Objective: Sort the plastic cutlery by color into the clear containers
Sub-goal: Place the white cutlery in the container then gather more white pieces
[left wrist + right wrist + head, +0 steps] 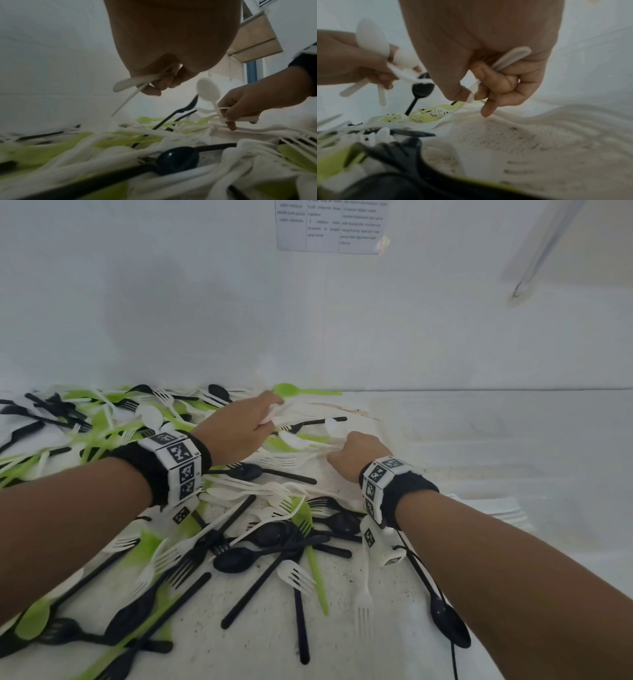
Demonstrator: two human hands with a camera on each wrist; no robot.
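Black, green and white plastic cutlery lies in a tangled pile on a white table. My left hand hovers over the pile's far side. It grips a few white pieces, and their handles stick out of the fist. To its right my right hand is curled round white cutlery too, with a handle end poking out of the fist. A white spoon stands bowl up at the right hand's fingers. No container shows plainly.
A green spoon lies by the back wall. A black spoon and a black cable lie under my right forearm. A printed sheet hangs on the wall. Bare, speckled table shows to the right.
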